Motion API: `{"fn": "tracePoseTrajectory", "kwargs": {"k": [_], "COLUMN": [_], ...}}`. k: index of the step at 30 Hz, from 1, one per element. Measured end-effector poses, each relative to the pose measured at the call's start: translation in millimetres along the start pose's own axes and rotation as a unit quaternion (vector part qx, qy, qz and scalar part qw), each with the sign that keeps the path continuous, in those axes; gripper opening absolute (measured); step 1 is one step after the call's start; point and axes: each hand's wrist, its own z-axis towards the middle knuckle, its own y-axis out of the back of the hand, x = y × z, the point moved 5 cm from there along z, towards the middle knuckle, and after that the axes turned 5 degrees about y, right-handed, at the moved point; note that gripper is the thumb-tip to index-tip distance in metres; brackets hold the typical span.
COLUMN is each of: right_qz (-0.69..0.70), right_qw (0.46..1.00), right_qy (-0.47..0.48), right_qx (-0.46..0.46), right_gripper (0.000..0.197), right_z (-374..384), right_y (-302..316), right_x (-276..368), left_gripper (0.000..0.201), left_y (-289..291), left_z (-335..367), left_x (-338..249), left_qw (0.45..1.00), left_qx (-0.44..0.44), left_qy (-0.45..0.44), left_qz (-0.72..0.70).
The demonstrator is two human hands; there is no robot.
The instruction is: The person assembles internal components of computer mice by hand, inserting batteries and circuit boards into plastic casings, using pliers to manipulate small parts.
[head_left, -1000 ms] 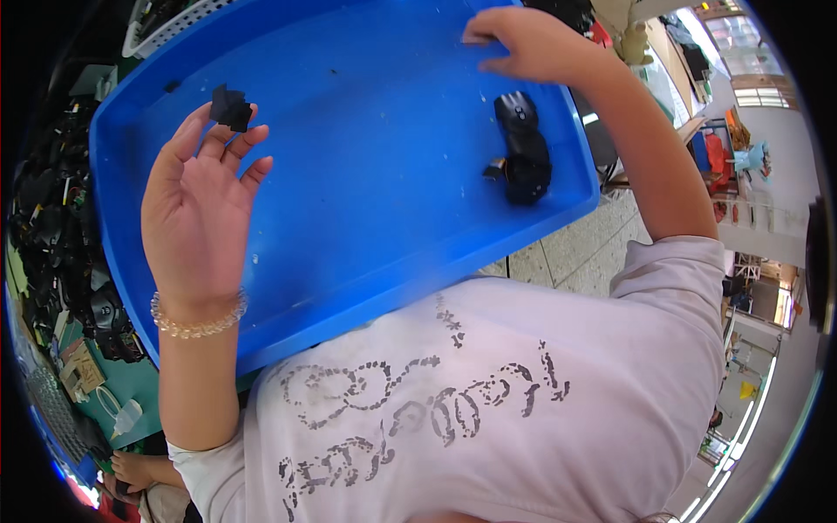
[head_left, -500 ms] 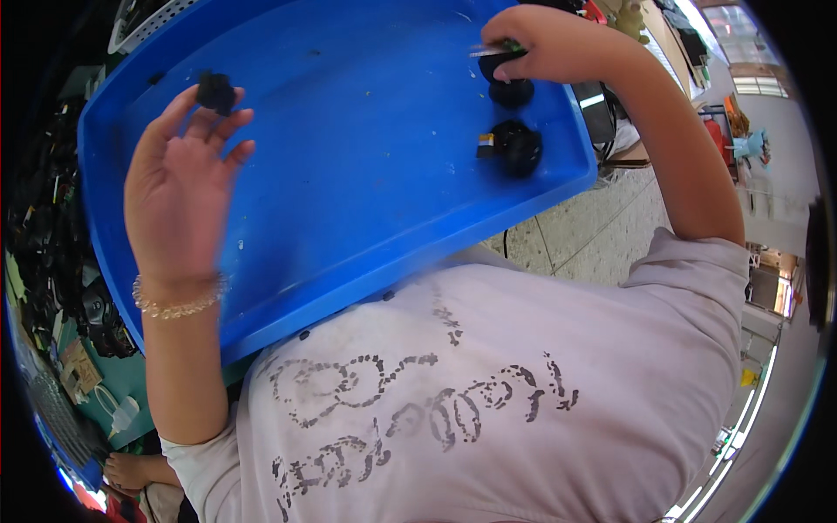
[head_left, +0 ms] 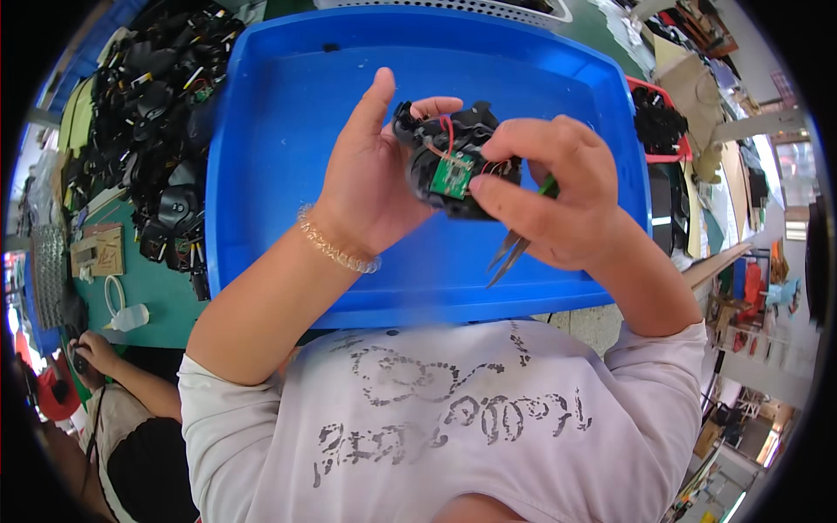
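Above the blue tray (head_left: pixel 418 296), my left hand (head_left: pixel 370 187) cradles a black plastic housing (head_left: pixel 423 170), its thumb stretched upward and its fingers partly hidden behind the part. Set in the housing is a small green circuit board (head_left: pixel 452 175) with thin red wires (head_left: pixel 446 131). My right hand (head_left: pixel 558 187) reaches in from the right, thumb and forefinger at the board's edge. Tucked in that same hand is a metal tool with two pointed prongs (head_left: pixel 508 255) and a green part; whether it is tweezers or snips I cannot tell.
Black plastic parts (head_left: pixel 161 87) lie heaped on the green table left of the tray. A red basket (head_left: pixel 658 122) of black pieces stands at the right, a white perforated basket (head_left: pixel 488 7) behind. At lower left, another person's hand (head_left: pixel 96 353) holds something dark.
My hands have come together from opposite ends of the tray. The housing with the board is now between them; earlier my left hand held a small black piece. The view has swung round.
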Motion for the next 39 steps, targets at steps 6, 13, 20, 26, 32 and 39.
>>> {"fn": "tracePoseTrajectory", "kwargs": {"k": [6, 13, 20, 26, 32, 39], "right_qz": [0.02, 0.048, 0.191, 0.367, 0.301, 0.362], "right_qw": [0.999, 0.996, 0.978, 0.815, 0.867, 0.842], "right_qy": [-0.038, -0.071, -0.052, -0.433, -0.397, -0.376], "right_qx": [-0.011, -0.015, 0.066, -0.114, -0.029, -0.138], "right_gripper": [0.02, 0.025, 0.024, 0.023, 0.023, 0.019], "right_z": [-4, -23, -22, -18, -14, -21], "right_y": [-9, -19, -35, -40, -51, -48], "right_x": [-3, 5, 30, -13, -18, -15], "left_gripper": [0.034, 0.033, 0.027, 0.036, 0.038, 0.04], "left_y": [2, 8, 5, 5, -2, -5], "left_z": [-4, -11, -15, -16, -19, -19], "left_x": [-21, -30, -42, -38, -30, -29], "left_qw": [0.993, 0.974, 0.955, 0.953, 0.94, 0.948], "left_qx": [0.046, -0.026, -0.032, -0.021, -0.012, 0.009], "left_qy": [-0.102, -0.215, -0.284, -0.281, -0.295, -0.274], "left_qz": [0.027, 0.072, 0.08, 0.112, 0.17, 0.161]}}
